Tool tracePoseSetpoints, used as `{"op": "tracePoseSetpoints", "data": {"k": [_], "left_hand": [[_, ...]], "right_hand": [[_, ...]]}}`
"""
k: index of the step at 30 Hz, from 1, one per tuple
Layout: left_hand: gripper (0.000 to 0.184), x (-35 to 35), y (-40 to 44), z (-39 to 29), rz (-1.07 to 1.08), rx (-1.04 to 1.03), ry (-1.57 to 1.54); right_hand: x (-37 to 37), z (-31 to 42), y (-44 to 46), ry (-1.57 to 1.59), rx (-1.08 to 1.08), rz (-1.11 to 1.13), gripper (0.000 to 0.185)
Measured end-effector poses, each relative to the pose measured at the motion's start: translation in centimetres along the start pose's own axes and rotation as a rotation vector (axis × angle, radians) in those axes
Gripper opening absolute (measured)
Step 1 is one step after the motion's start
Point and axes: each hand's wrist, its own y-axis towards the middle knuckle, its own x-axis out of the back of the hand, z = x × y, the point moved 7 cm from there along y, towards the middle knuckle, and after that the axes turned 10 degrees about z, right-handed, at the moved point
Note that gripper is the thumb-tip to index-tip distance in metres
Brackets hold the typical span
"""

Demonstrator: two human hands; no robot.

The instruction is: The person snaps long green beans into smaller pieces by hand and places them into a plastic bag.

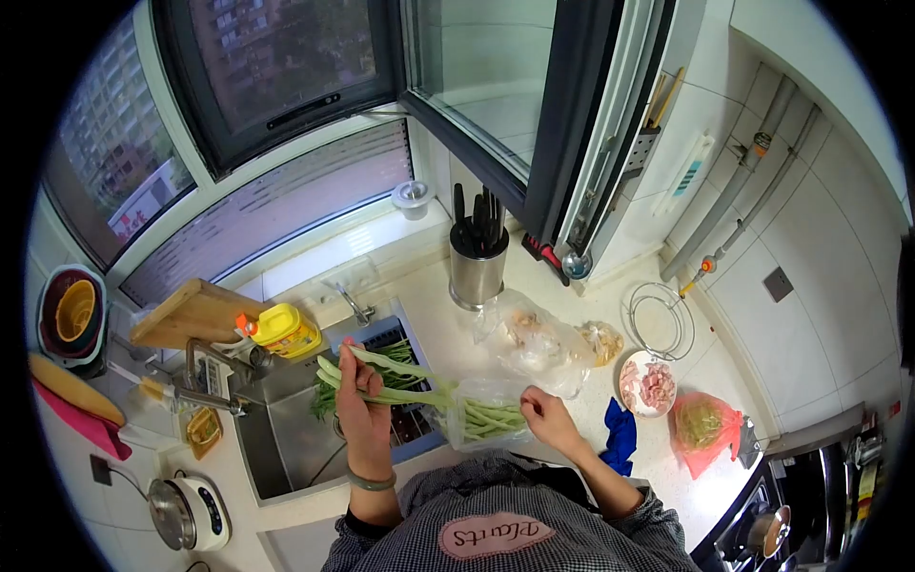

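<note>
In the head view, you are handling the long green beans (408, 396) between sink (277, 436) and counter (441, 306). Your left hand (366, 417) pinches several by the sink, their other ends reaching the clear plastic bag (469, 440), where more beans lie. Your right hand (553, 421) is at the bag's right edge; whether its fingertips grip the plastic, you cannot tell from here. Moving the beans seems to call for a firm left pinch and a steadied bag mouth.
</note>
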Motion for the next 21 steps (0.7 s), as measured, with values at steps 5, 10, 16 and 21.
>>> {"op": "tracePoseSetpoints", "data": {"k": [5,10,16,21], "left_hand": [[0.032,-0.4,-0.4,0.7,-0.009,0.017,-0.03],[0.032,0.2,-0.6,1.0,-0.013,0.019,-0.043],[0.033,2.8,-0.6,1.9,-0.018,0.074,0.012],[0.043,-0.2,-2.5,-1.5,-0.106,-0.311,1.115]], "right_hand": [[-0.1,8.3,1.0,0.348,0.295,-0.077,0.018],[-1.4,12.9,0.7,0.258,0.239,0.066,0.019],[-0.6,14.3,0.3,0.134,0.421,-0.113,0.013],[2.5,16.8,-0.9,-0.191,0.583,-0.219,0.017]]}}
